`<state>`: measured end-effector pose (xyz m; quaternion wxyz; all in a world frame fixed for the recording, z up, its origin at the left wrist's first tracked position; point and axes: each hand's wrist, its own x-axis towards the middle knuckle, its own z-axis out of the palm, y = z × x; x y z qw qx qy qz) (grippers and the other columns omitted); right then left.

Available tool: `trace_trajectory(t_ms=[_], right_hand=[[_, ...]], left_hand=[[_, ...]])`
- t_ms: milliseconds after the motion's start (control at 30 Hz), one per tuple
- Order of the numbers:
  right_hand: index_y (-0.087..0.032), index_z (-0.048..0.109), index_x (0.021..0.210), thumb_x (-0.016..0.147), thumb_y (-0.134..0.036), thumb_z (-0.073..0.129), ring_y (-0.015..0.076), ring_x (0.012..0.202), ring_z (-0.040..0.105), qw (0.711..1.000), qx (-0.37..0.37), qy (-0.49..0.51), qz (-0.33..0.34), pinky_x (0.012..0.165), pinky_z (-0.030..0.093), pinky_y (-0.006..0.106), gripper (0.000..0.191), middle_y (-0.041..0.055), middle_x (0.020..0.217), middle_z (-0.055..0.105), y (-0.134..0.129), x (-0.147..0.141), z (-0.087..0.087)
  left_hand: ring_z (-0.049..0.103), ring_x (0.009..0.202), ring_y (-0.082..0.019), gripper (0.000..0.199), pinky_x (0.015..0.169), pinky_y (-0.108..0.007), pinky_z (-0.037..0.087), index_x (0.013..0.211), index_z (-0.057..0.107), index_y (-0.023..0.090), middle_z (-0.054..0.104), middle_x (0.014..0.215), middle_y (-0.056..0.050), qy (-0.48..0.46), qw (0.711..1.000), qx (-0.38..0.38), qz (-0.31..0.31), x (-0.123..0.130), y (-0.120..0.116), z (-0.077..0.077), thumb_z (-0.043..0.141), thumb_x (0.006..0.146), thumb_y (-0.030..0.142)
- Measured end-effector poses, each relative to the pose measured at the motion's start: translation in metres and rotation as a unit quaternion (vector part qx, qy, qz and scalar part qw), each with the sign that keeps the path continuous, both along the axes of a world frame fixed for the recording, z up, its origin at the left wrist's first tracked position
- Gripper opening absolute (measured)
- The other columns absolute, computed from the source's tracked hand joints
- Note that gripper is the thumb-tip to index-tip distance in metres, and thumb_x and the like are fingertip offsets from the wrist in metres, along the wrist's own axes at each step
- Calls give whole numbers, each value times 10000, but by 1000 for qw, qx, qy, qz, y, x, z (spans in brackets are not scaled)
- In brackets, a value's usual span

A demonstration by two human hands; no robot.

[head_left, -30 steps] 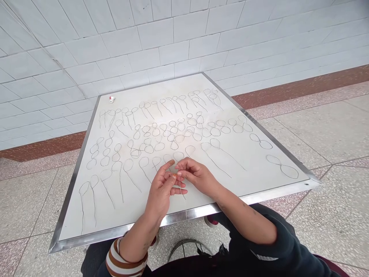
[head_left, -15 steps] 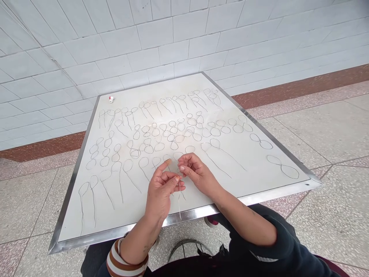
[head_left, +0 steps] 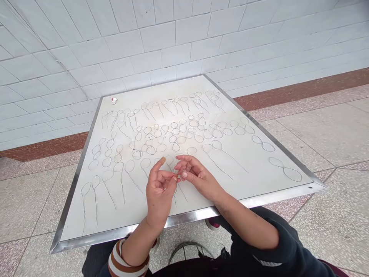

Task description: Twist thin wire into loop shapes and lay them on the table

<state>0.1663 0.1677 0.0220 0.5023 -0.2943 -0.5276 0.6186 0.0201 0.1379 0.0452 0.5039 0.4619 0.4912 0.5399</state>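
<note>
1. Left of the left hand, thin loops with tails [head_left: 84,209] lie on the table [head_left: 72,237]; a small red-and-white item [head_left: 114,100] sits well beyond that hand, near the far edge.
2. The left hand [head_left: 159,190] has its thumb pressed to a finger in a pinch, another finger raised. Whatever is in there, I can't make it out.
3. Just beyond both hands lie figure-eight loops [head_left: 173,143].
4. The right hand [head_left: 201,181] is loosely curled, fingertips right beside that pinch; I can't tell whether it grips anything.
5. Right of it, there are two long-tailed loops, then bigger figure-eights [head_left: 283,167].
6. Looks to me like close fingertip work, mid-step. The next move would call for a steady left pinch and a light, exact touch from the right.
</note>
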Motion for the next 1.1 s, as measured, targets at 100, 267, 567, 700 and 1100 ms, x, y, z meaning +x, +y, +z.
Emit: trace_trajectory(t_ms=[100, 267, 567, 700, 1100], right_hand=[[-290, 538, 1271, 899, -339, 605, 127, 791, 562, 1000, -18, -5, -3, 749, 524, 299, 381, 21, 978, 575, 1, 1, -1], [-306, 572, 1266, 876, -307, 641, 117, 776, 534, 998, -33, 33, 46, 695, 509, 261, 396, -5, 897, 521, 3, 3, -3], [-321, 585, 1286, 882, -280, 635, 110, 818, 496, 996, -43, 40, 73, 711, 482, 241, 409, 0, 933, 466, 4, 9, -1], [-332, 583, 1294, 861, -318, 658, 134, 884, 503, 996, -47, 9, 78, 749, 494, 269, 440, 16, 1003, 487, 4, 12, 2], [-308, 718, 1108, 899, -347, 598, 158, 923, 633, 995, -22, -100, 0, 754, 503, 296, 244, 22, 1001, 700, 8, 14, 1]], left_hand=[[668, 808, -154, 567, 840, -346, 535, 1358, 450, 269, 646, 831, 11, -13, 999, -12, -32, 0, 0, 0, 672, 836, 258], [676, 701, -139, 529, 724, -341, 576, 1356, 461, 283, 638, 915, -4, -17, 998, -23, -49, -1, 1, -1, 643, 860, 301], [686, 676, -131, 581, 661, -284, 578, 1365, 467, 284, 640, 852, 16, -38, 997, -28, -57, -3, 2, 0, 686, 826, 277], [679, 676, -125, 581, 729, -296, 572, 1359, 473, 273, 618, 735, 52, -46, 997, -27, -55, -3, 2, 1, 690, 821, 241], [693, 649, -149, 642, 720, -325, 574, 1381, 452, 262, 623, 690, 59, 3, 993, -77, -92, -7, 3, 0, 703, 790, 238]])
